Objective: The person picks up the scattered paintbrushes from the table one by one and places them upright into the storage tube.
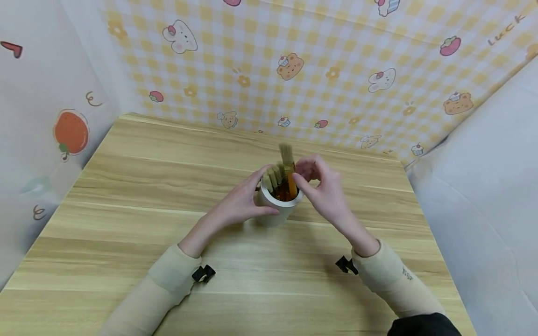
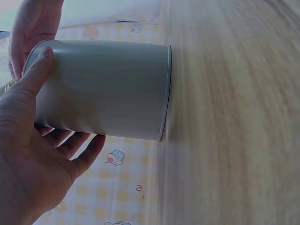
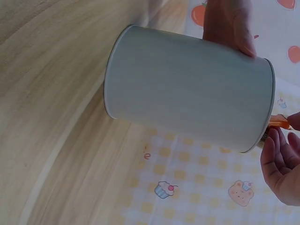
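Observation:
A pale grey round container (image 1: 275, 215) stands upright on the wooden table, with several paintbrushes (image 1: 273, 176) inside, bristles up. My left hand (image 1: 237, 201) grips its left side near the rim. In the left wrist view the thumb lies on the near wall and the fingers (image 2: 86, 154) curve round behind. One paintbrush (image 1: 290, 169) with an orange handle rises above the others. My right hand (image 1: 323, 189) pinches that handle between thumb and fingers at the container's right rim. From the right wrist, part of the orange handle (image 3: 280, 122) shows beyond the rim; its lower end is hidden inside.
The wooden table (image 1: 138, 196) extends around the container. A yellow-checked cloth (image 1: 260, 70) with cartoon prints hangs behind it. White sheets flank the table, the left sheet (image 1: 38, 116) printed with fruit. Small black clips (image 1: 203, 274) sit at both sleeves.

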{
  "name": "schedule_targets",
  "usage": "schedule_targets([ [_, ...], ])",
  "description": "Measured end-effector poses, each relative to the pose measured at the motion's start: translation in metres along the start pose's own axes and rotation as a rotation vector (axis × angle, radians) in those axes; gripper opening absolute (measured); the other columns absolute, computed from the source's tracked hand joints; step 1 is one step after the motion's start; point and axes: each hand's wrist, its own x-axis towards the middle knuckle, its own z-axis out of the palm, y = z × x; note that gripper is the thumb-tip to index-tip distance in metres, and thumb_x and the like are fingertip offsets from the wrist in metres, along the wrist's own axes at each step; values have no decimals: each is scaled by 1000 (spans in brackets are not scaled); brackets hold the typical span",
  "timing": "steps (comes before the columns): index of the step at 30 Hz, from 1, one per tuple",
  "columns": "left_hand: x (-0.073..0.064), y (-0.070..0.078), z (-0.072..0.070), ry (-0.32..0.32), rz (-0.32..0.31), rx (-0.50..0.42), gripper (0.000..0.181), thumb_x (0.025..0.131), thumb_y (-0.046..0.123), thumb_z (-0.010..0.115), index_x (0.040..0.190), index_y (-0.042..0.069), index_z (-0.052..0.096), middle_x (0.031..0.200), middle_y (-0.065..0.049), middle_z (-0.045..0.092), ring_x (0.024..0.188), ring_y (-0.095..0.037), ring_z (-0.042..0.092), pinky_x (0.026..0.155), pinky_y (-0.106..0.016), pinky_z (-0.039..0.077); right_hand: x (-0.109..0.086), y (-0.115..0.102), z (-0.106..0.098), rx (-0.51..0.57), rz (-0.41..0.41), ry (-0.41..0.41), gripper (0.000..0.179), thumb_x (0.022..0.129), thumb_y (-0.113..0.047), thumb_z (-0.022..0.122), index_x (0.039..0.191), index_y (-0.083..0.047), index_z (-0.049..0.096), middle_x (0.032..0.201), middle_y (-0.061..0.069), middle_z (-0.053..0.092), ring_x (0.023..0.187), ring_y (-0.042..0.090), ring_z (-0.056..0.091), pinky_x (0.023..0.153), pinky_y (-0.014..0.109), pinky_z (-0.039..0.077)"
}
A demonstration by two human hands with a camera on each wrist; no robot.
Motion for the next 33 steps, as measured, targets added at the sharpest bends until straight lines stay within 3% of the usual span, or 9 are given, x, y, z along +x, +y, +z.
schedule_targets([
  [10,-1,-1,0,2,-2,-6,113,80,45,88,165,24,17,168,-9,33,152,-33,39,120,-60,39,-3,6,0,7,5,10,17,96,-5,70,112,-2,67,95,9,75,79,11,68,73,17,56],
  [18,-5,-8,-5,8,-43,8,114,80,46,88,166,30,14,170,-8,29,155,-33,34,122,-62,35,0,15,-1,-42,10,27,21,97,-5,70,117,-2,68,102,10,75,87,15,69,79,16,56],
  [26,-11,-19,-10,26,-62,-10,114,80,44,88,166,25,16,170,-10,29,155,-35,33,122,-63,34,7,29,0,-87,-58,-6,28,94,-4,73,121,0,68,112,13,74,98,25,72,89,38,61],
  [33,-10,-25,-9,8,-60,9,118,79,43,89,167,29,11,170,-13,28,153,-39,36,121,-63,36,6,44,-5,-161,-88,-81,41,92,-10,77,130,-5,65,127,12,70,116,26,67,100,43,56],
])
